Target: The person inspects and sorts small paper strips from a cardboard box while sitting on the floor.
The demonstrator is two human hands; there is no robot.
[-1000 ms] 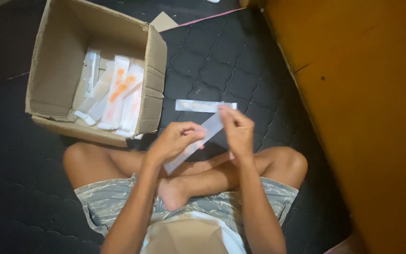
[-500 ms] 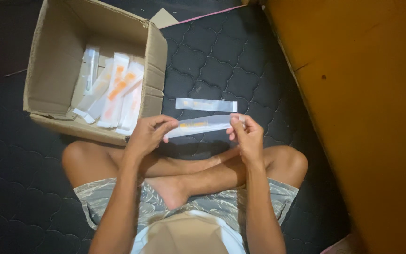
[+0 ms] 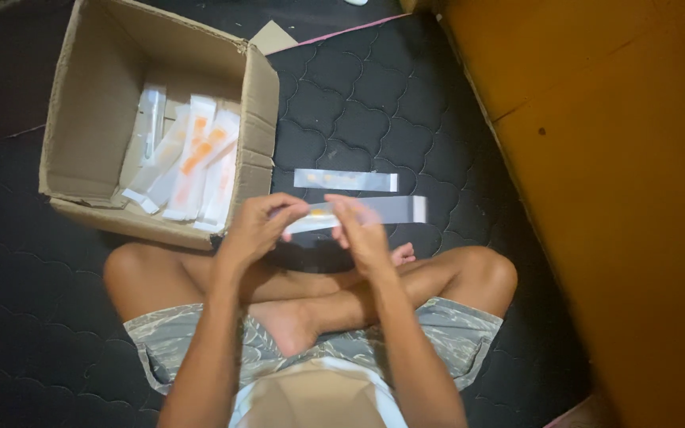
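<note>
A person sits cross-legged on a dark quilted mat (image 3: pixel 374 103), seen from above; both hands meet over the knees, holding one long clear packet (image 3: pixel 374 211) between them. The left hand (image 3: pixel 251 234) pinches the packet's left end, its fingers (image 3: pixel 283 212) closed on the plastic; the right hand (image 3: pixel 362 234) grips the packet near its middle, fingers curled around it; the right part of the packet sticks out free to the right, nearly level, with a small orange spot showing between the hands. A second packet (image 3: pixel 346 180) of the same kind lies flat on the mat just beyond the held one, apart from it. To the far left stands an open cardboard box (image 3: pixel 97 119) with its flaps up; inside lie more packets (image 3: pixel 192 162), some with orange marks, heaped against the box's right wall. A large orange-brown wooden surface (image 3: pixel 612 182) fills the right side of the scene; a scrap of cardboard (image 3: pixel 273 38) lies on the mat beyond the box.
</note>
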